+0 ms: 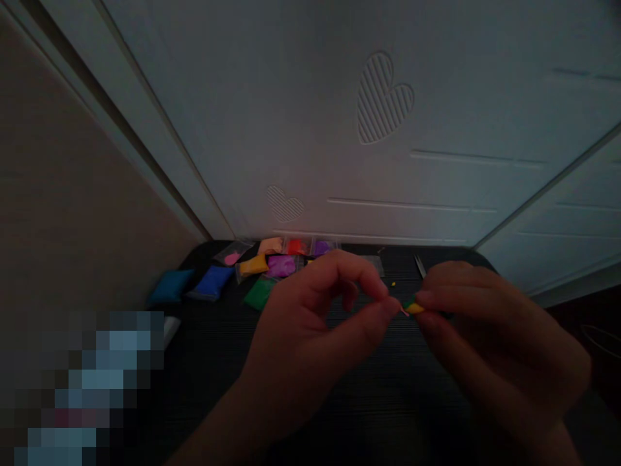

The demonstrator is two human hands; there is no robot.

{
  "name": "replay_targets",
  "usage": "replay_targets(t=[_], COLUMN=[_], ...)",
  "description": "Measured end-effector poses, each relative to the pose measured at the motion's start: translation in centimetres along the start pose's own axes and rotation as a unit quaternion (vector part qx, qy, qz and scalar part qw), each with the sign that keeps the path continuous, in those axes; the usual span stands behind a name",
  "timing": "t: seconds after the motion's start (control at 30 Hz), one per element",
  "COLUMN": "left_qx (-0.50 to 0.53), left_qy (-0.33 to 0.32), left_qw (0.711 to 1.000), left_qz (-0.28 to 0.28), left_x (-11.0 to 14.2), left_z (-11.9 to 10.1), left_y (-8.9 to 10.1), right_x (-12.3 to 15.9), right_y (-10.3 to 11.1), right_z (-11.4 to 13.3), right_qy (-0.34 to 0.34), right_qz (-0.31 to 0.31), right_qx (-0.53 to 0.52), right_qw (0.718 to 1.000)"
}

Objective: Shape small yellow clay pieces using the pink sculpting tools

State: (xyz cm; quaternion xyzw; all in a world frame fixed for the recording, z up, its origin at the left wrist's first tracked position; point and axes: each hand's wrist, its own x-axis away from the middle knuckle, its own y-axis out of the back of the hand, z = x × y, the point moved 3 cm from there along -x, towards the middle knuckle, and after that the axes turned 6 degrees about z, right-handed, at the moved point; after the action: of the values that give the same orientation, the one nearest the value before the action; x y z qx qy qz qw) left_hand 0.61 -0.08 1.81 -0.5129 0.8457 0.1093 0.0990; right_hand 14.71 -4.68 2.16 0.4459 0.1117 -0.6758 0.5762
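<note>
My right hand (499,330) pinches a small yellow and green piece of modelling clay (415,309) between thumb and fingertips. Facing it, my left hand (315,323) has its thumb and index finger pressed together on a thin pink strand of clay (404,311). The strand's free end reaches the yellow and green piece, and I cannot tell whether they are joined. Both hands are held over the dark table (339,401). A yellow crumb (393,283) lies just beyond the fingertips.
Bags of clay lie at the back left, among them a blue bag (213,283), an orange bag (253,265), a magenta bag (281,265) and a green bag (258,292). Pointed metal tips (419,264) show behind my right hand. A white panel (310,129) stands behind the table.
</note>
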Motion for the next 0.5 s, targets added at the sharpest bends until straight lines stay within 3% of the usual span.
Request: replay_targets(t=[0.5], left_qx=[-0.038], left_qy=[-0.055], left_qw=[0.998], left_qz=[0.018], left_x=[0.07], left_z=[-0.04], left_y=[0.0], right_x=[-0.07], right_y=[-0.01], right_z=[0.02], right_qy=[-0.007], right_qz=[-0.005], right_qx=[-0.002], right_qw=[1.0])
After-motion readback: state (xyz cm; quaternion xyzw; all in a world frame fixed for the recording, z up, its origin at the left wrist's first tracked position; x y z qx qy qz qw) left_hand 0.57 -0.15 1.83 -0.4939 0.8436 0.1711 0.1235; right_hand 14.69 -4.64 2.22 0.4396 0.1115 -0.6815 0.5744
